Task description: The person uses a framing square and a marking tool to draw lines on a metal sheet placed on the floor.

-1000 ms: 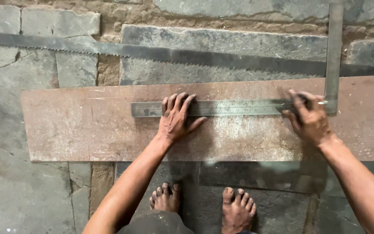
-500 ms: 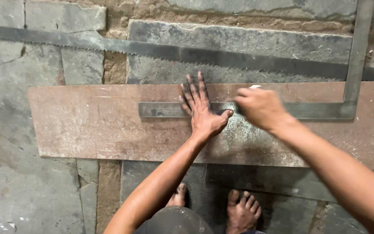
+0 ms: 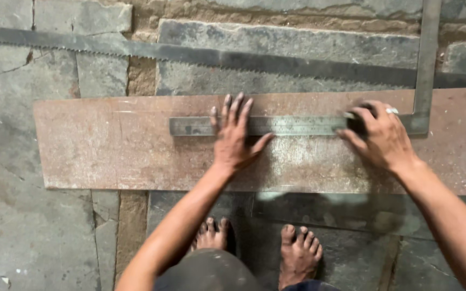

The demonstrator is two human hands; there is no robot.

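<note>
Pressing square (image 3: 297,125) flat on board (image 3: 109,145), long blade left-right, short blade pointing away; left hand (image 3: 234,141) fingers spread wide, right hand (image 3: 381,137) fingers curled at blade.

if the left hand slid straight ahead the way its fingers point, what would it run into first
The left hand already lies across the steel square, fingers pointing to the plank's far edge. Beyond that edge, probably the long saw blade on the stone floor.

A long saw blade (image 3: 276,64) lies across the grey stone floor (image 3: 22,226) just beyond the far edge; two bare feet (image 3: 297,256) stand at the near edge
</note>
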